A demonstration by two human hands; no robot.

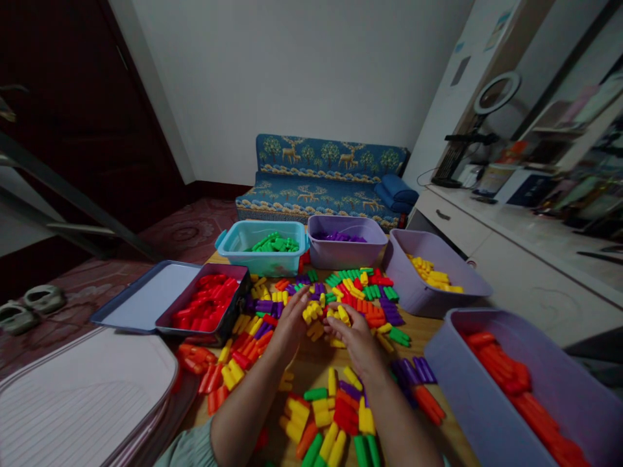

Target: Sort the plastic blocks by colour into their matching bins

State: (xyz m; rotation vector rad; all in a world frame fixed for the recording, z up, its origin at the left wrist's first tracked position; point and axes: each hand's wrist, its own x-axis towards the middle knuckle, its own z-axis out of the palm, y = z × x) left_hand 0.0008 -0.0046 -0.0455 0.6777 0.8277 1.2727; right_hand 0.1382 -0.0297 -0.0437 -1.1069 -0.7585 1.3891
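Two hands (291,319) (355,332), palms inward, yellow blocks (312,312) between

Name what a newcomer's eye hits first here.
Likely the bright loose blocks strewn over the table, with the left hand and right hand at yellow blocks in the middle. Then the light-blue tub of green blocks at the far side and the open box of red blocks at left. Behind the table, the deer-patterned blue sofa.

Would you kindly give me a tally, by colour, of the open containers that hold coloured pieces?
Light blue tub: 1
Lavender bins: 3
Dark box with its lid open: 1
Total: 5
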